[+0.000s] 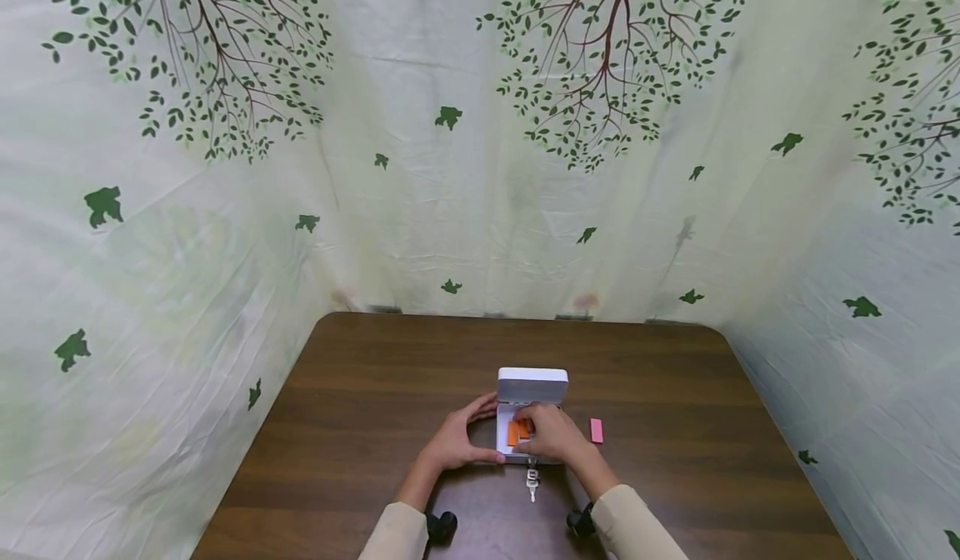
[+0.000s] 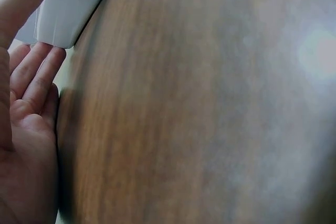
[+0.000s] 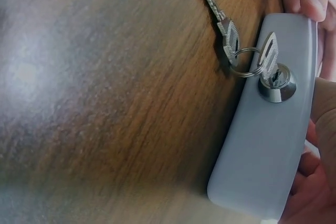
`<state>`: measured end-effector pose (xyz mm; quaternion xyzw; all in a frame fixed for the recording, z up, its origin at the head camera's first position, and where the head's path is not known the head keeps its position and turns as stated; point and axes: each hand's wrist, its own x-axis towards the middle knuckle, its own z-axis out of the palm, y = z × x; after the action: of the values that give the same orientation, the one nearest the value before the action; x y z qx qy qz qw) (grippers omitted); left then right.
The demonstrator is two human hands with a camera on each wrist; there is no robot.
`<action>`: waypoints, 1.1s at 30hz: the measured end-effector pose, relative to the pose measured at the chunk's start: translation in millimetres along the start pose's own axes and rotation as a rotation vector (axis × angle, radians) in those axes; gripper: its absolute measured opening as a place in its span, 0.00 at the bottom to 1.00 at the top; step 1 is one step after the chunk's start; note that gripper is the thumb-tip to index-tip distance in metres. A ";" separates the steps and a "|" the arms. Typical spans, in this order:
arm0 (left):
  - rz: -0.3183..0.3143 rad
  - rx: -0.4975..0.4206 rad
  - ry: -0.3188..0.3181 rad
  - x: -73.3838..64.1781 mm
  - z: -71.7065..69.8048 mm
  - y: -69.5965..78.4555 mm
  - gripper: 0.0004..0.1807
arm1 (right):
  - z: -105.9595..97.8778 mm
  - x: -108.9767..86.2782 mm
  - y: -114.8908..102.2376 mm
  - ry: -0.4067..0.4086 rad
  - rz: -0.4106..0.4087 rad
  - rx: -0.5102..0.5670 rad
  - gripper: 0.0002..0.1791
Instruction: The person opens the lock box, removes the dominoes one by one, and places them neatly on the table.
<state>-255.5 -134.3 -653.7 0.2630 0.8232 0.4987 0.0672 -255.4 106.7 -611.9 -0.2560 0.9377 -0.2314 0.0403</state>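
A small white lockbox (image 1: 532,386) sits on the table with its lid raised. Against its left side rests my left hand (image 1: 454,439), thumb at the front corner, straight fingers along the side toward the back. In the left wrist view, those fingertips (image 2: 44,51) touch the box wall. My right hand (image 1: 555,437) reaches into the box from the right with curled fingers and pinches a small orange block (image 1: 523,429). Another orange block (image 1: 512,434) lies left of it inside. In the right wrist view, a key (image 3: 269,56) stands in the front lock (image 3: 278,83); a second key (image 3: 226,32) hangs from its ring.
A small pink block (image 1: 596,431) lies on the brown wooden table (image 1: 390,360), right of the box. White cloth (image 1: 405,235) printed with trees and leaves hangs around the table's back and sides. Black straps with cameras (image 1: 442,528) are on both wrists.
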 end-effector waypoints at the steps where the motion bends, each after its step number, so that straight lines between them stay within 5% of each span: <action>1: -0.001 -0.003 0.000 0.0 0.3 0.0 0.59 | 0.0 -0.1 0.2 -0.002 0.002 0.000 0.25; 19: 0.029 0.009 0.012 -0.5 1.4 0.5 0.58 | -5.1 -2.9 4.4 0.020 -0.052 0.102 0.22; 33: 0.008 0.005 0.011 -1.4 0.5 1.9 0.59 | -24.5 -14.2 9.2 0.066 -0.035 0.073 0.24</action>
<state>-253.4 -134.0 -652.5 0.2636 0.8238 0.4983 0.0598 -252.1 131.0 -594.9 -0.2627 0.9249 -0.2743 0.0147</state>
